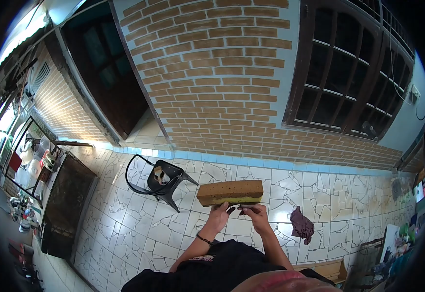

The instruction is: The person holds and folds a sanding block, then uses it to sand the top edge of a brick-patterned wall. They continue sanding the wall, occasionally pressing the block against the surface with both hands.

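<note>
A long brown block [230, 189] with small dark specks and a yellow-green strip along its near side lies in front of me. My left hand [217, 217] is at the left part of its near edge, fingers bent and closed. At the right part of the same edge is my right hand [257, 216], its fingers pinched together. Small dark shapes show between the two sets of fingertips. I cannot tell exactly what the fingers grip. A dark bracelet circles my left wrist.
A black chair [166, 176] with small items on its seat stands left of the block. A crumpled purple cloth [302, 225] lies on the tiled floor to the right. A dark cabinet [68, 204] is at far left; a brick wall [212, 73] rises ahead.
</note>
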Available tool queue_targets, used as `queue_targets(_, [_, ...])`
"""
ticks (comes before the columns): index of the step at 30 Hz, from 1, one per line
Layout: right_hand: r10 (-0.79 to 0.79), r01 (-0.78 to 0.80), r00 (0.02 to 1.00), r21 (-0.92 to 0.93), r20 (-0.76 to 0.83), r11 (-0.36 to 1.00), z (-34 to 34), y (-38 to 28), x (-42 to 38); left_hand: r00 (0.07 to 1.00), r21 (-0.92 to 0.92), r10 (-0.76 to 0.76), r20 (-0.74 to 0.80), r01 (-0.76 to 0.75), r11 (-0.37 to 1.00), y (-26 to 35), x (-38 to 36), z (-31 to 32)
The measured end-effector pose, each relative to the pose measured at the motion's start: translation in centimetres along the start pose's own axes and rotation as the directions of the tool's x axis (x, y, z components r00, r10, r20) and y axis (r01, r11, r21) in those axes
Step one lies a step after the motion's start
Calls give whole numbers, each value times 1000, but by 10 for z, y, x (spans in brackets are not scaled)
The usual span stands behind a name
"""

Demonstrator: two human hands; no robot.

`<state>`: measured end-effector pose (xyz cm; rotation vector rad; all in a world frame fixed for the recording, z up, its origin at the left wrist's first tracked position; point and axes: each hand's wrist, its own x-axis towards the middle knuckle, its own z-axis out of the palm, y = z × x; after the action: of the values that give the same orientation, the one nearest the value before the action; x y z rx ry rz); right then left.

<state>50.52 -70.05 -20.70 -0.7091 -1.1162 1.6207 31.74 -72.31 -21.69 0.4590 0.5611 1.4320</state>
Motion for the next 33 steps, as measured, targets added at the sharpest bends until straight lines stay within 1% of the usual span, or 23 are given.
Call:
queue_targets(1, [-7,7,1000,-20,24,1000,-2,2,-1,1000,5,2,6,-2,1000,-1,1,-2])
queue_targets(3, [1,-1,1000,-12,9,1000,-1,-1,-3,1000,17,5,18,-5,1000,-1,2,-5])
queue_targets(7, [6,-6,1000,-1,0,1000,4,-12,-8,999,-52,-12,44,15,999,-4,3,-5])
queue_targets(9, [2,-2,1000,-29,-8,1000,0,-11,-11,997,-93,-5,75,12,996,-8,3,-3])
queue_targets(15, [4,-6,999,-34,-33,999,-3,-17,-18,994,-27,-21,111,24,999,-12,1,9])
queue_targets(19, [11,-11,1000,-7,-9,1000,0,-21,-21,994,-20,-16,108,19,1000,-12,-4,16])
queue_targets(25, [46,-46,999,29,-3,999,10,-25,-26,998,-22,-29,54,31,999,-13,-12,15])
queue_targets(28, [33,-33,999,32,-17,999,17,-26,-26,997,-39,-28,76,31,999,-11,-15,9])
queue_targets(31, [77,-78,997,-47,-32,996,1,-13,-26,999,-55,-34,40,37,998,-9,-18,5])
queue_targets(33, [149,-153,988,-82,-48,985,-3,-14,-27,999,-31,-37,4,38,999,-10,-20,1])
